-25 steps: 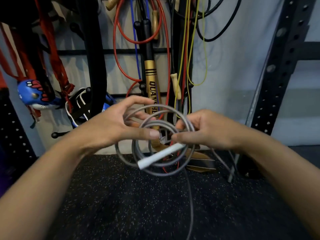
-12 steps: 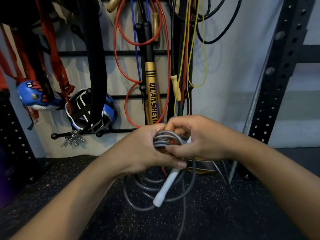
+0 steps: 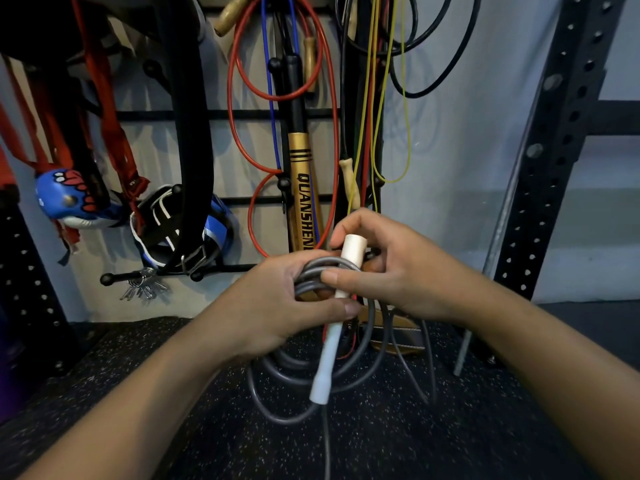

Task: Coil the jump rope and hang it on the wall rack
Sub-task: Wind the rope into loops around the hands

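The grey jump rope hangs in several loops below my hands, with one loose strand trailing down to the floor. My left hand is closed around the top of the coil. One white handle points down from the bundle. A second white handle stands upright, pinched by my right hand, whose thumb presses across the grey strands. The black wall rack with knobbed pegs is on the wall behind.
Red, blue, yellow and black ropes and a gold bat hang on the rack. A black belt, blue gear and keys hang at left. A perforated black upright stands at right. Speckled rubber floor lies below.
The open coil was gathered into a tight bundle in my left hand. The first handle swung down to hang vertically, and my right hand has brought the second handle up against the bundle.
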Motion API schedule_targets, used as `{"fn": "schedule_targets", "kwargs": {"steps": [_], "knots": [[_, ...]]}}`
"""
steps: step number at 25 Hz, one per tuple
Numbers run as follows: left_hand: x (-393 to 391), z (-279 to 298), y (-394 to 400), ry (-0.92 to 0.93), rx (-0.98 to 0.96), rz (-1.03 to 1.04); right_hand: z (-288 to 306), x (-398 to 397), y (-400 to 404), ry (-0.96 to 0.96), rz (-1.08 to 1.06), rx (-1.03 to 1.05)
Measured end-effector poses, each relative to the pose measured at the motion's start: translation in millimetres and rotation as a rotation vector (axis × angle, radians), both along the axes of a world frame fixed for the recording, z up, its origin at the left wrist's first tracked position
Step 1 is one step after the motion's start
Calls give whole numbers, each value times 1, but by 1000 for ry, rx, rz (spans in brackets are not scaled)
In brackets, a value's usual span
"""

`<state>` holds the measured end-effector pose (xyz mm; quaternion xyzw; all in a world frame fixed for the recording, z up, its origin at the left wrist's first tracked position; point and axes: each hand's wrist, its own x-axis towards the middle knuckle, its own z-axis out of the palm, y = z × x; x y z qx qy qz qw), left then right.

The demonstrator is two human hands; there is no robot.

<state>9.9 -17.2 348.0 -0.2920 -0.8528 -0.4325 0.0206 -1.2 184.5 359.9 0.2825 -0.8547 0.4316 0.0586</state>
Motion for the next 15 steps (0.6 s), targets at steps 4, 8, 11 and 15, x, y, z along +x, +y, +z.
{"fn": "schedule_targets", "kwargs": {"steps": [4,8,11,15], "knots": [[-4,3,-9,0,-12,-42,2,1,0,-47,-18,-27],[-8,-1,-18,-2,-59,-67,0,-2,3,-24,-99,30],[-6,-3,-16,-56,1,-61,-3,-5,0,17,-82,19],[-7,-7,-15,-79,156,11,-7,-3,1,-43,-23,-48]]}}
